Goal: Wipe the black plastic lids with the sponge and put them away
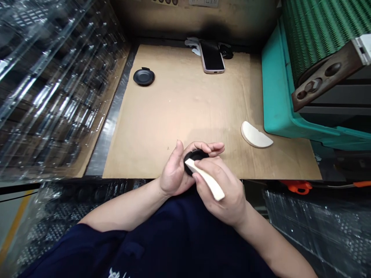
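While, in the head view, your left hand (176,173) cradles a black dish (200,155) at the bench's (179,112) six o'clock edge, thumb standing clear, your right hand (230,187) pinches a cream wedge (208,179), its tip over the dish's nine o'clock side; contact can't be told; a hard push could tip the dish, since no thumb pins it; a slack pinch could let the wedge twist; a half-moon pad (256,136) lies at your two o'clock.
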The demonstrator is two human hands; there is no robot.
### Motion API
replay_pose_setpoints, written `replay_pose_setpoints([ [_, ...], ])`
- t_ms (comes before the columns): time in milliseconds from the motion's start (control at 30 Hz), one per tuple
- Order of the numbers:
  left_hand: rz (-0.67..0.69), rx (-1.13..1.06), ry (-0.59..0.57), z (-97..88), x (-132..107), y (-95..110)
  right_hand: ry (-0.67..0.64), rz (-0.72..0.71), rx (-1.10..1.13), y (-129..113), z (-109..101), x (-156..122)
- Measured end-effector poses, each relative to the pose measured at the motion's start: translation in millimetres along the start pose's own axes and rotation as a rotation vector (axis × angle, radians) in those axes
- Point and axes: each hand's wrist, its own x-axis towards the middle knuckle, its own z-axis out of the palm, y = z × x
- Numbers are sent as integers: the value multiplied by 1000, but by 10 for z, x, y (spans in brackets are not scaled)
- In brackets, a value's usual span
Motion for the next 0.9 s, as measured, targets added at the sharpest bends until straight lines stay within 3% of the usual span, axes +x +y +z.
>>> replay_pose_setpoints([
  [67,-7,7,-2,0,-1,-4,32,-33,-16,-7,-3,15],
  [233,-13,1,24,11,-7,-5,-89,27,-66,-56,-16,42],
  [367,13,49,20,6,-15,-13,24,-19,-44,-52,9,46],
  [533,79,36,66,-40,-27,-42,-111,42,-124,-52,-69,-38],
  [667,100,46,54,-42,-32,-60,-58,77,-169,-64,-95,-130],
  [900,82,19,56,-53,-54,-54,1,-12,-209,46,-45,-191],
])
